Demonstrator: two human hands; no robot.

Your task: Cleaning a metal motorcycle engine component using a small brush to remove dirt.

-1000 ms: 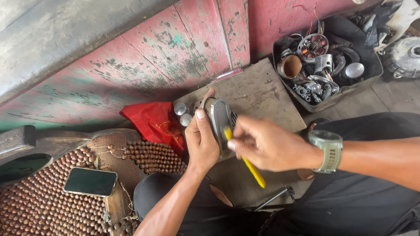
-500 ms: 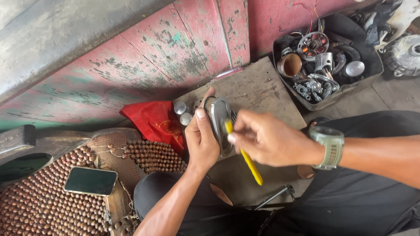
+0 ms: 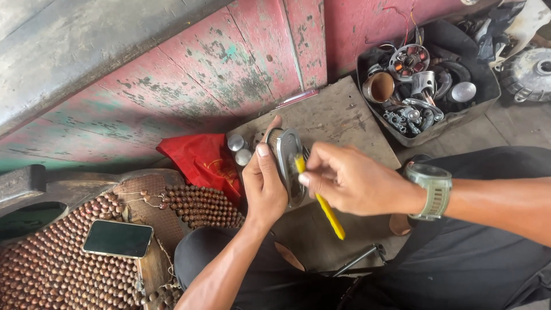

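Note:
My left hand (image 3: pixel 265 182) grips a grey metal engine part (image 3: pixel 288 161) and holds it upright over a worn wooden board (image 3: pixel 333 115). My right hand (image 3: pixel 350 181), with a green watch (image 3: pixel 434 189) on its wrist, pinches a yellow-handled tool (image 3: pixel 322 201) whose upper end presses against the face of the metal part. Two small silver caps (image 3: pixel 239 149) lie on the board just left of the part.
A red cloth (image 3: pixel 201 158) lies left of the board. A black tray of engine parts (image 3: pixel 425 86) stands at the upper right. A phone (image 3: pixel 117 239) rests on a wooden bead seat mat (image 3: pixel 51 270) at lower left. A dark metal rod (image 3: pixel 359 260) lies near my knee.
My right hand has shifted slightly with the yellow-handled tool against the metal part. The left hand keeps the same grip.

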